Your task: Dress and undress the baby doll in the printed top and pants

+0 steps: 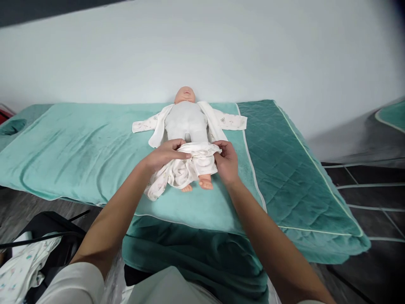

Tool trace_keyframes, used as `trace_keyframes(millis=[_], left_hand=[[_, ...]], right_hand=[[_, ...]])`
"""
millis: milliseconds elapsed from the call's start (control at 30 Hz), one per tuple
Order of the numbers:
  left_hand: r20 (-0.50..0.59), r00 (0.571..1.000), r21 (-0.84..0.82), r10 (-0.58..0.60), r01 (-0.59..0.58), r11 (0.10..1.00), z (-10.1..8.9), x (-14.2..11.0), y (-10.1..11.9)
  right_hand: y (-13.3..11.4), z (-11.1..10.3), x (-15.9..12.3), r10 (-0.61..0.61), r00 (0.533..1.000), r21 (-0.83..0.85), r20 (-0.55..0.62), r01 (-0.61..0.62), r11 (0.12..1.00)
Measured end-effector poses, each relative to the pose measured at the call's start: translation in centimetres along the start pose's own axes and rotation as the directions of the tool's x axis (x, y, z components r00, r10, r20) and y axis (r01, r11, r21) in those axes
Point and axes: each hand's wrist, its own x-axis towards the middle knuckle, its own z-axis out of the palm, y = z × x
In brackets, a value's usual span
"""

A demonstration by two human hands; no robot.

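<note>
1. One pair of soft white cotton baby trousers with a faint small print (182, 171) lies bunched at the centre of the frame, over the doll's lower legs; one leg of the cloth trails towards the lower left.
2. The cloth looks thin, light and stretchy, so it should crease and bunch easily rather than slip; the gathered waistband, taken at both sides, seems the surest hold.
3. The left hand (166, 156) pinches the waistband on its left side, thumb on top; the right hand (227, 162) is closed on the opposite side.
4. A baby doll with a pale grey cloth body (186, 120) lies on its back, its head towards the top of the frame. One pinkish plastic foot (205, 181) shows below the hem; the other peeks out beside it. The limbs look firmer than the torso.
5. An open white printed jacket (212, 120) spreads its sleeves left and right.
6. Beneath is a light green plush cover (79, 143), with a dark green quilted mattress (294, 177) at centre right.
</note>
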Motion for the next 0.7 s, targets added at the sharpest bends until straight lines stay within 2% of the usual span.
trace_keyframes(millis=[67, 167, 233, 267, 300, 333, 400, 433, 467, 533, 600, 633, 700], left_hand=[[-0.027, 1.000, -0.073, 0.012, -0.014, 0.997, -0.2, 0.2, -0.4], [-0.165, 0.984, -0.169, 0.069, -0.097, 0.981, 0.5, 1.0, -0.7], [-0.238, 0.967, -0.220, 0.096, -0.150, 0.964, 1.5, 1.7, -0.7], [-0.266, 0.958, -0.235, 0.105, -0.170, 0.957, 2.0, 2.0, -0.6], [-0.294, 0.949, -0.242, 0.112, -0.188, 0.952, 2.5, 2.3, -0.6], [-0.321, 0.940, -0.243, 0.118, -0.202, 0.949, 2.8, 2.5, -0.5], [-0.355, 0.927, -0.233, 0.117, -0.209, 0.950, 3.0, 2.7, -0.4], [-0.340, 0.934, -0.232, 0.112, -0.199, 0.952, 2.8, 2.6, -0.5], [-0.297, 0.949, -0.235, 0.104, -0.178, 0.956, 2.4, 2.5, -0.6], [-0.141, 0.987, -0.244, 0.073, -0.107, 0.964, 1.3, 2.1, -0.8], [0.008, 0.999, -0.274, 0.038, -0.034, 0.961, 0.1, 1.8, -1.3], [0.049, 0.998, -0.303, 0.028, -0.012, 0.953, -0.4, 1.8, -1.6], [0.057, 0.998, -0.383, 0.039, -0.014, 0.924, -1.2, 1.9, -2.3]], right_hand=[[-1.2, -0.3, 0.6, -0.052, 0.995, 0.020, 0.089, 0.051, 0.999], [-4.0, -0.2, 1.9, -0.076, 0.961, 0.018, 0.267, 0.074, 0.997], [-6.3, 0.3, 3.2, -0.012, 0.922, -0.124, 0.388, 0.065, 0.990], [-7.2, 0.7, 4.0, 0.046, 0.888, -0.221, 0.458, 0.064, 0.973], [-8.0, 1.2, 4.8, 0.119, 0.832, -0.303, 0.542, 0.061, 0.951], [-8.4, 1.6, 5.6, 0.201, 0.753, -0.357, 0.627, 0.048, 0.933], [-8.4, 2.2, 6.9, 0.306, 0.592, -0.369, 0.746, -0.016, 0.929], [-7.9, 2.3, 7.3, 0.316, 0.546, -0.332, 0.776, -0.072, 0.941], [-7.1, 2.3, 7.6, 0.301, 0.544, -0.272, 0.783, -0.136, 0.953], [-5.4, 2.1, 7.7, 0.252, 0.625, -0.112, 0.739, -0.254, 0.961], [-3.9, 1.9, 7.4, 0.228, 0.706, 0.039, 0.670, -0.340, 0.940], [-3.5, 1.8, 7.2, 0.224, 0.729, 0.098, 0.647, -0.370, 0.924], [-3.1, 1.9, 6.8, 0.219, 0.739, 0.184, 0.637, -0.421, 0.888]])
